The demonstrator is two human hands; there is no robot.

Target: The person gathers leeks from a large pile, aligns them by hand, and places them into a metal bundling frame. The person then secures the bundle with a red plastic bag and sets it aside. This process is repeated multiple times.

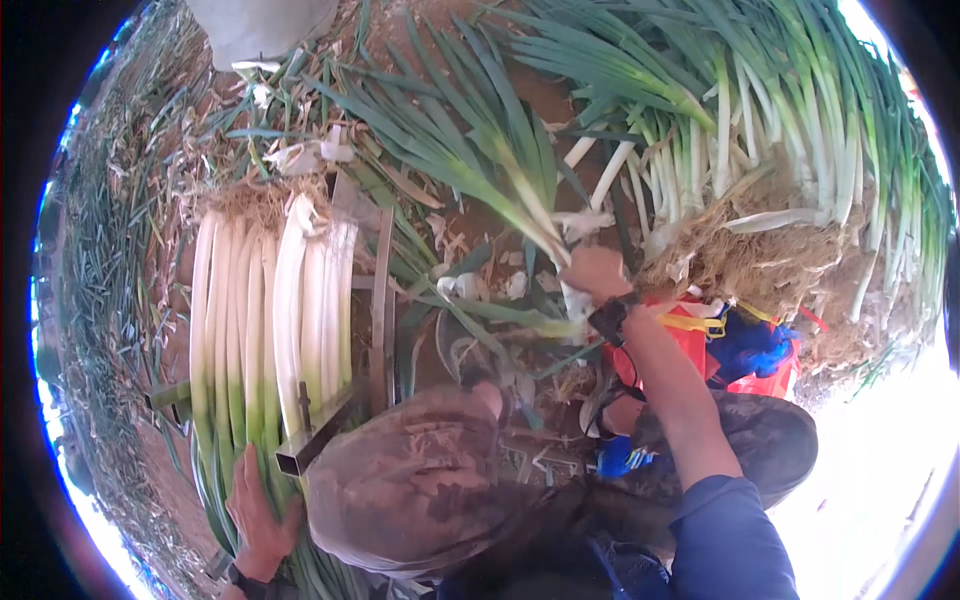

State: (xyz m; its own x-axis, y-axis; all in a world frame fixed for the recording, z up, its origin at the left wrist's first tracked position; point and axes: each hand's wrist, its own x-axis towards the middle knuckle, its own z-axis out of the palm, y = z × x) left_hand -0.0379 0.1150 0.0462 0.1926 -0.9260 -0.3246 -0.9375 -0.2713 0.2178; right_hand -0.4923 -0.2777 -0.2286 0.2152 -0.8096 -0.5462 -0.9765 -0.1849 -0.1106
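My left hand (259,517) lies on the green lower part of a row of peeled white leeks or large green onions (247,300), fingers spread. These rest side by side on a metal frame (382,315), roots pointing away from me. My right hand (598,276) is closed around the lower end of green-leaved stalks (517,187), whose leaves fan out to the upper left. Its fingertips are partly hidden. Beyond it at the upper right stands a large heap of unpeeled stalks (750,150) with soil-matted roots.
Peeled skins and leaf scraps (465,285) litter the soil between the hands. A red bag (679,345) with blue material (750,349) lies right of my right wrist. A pale sack or cloth (262,26) is at the top left. My bent knees are below the frame.
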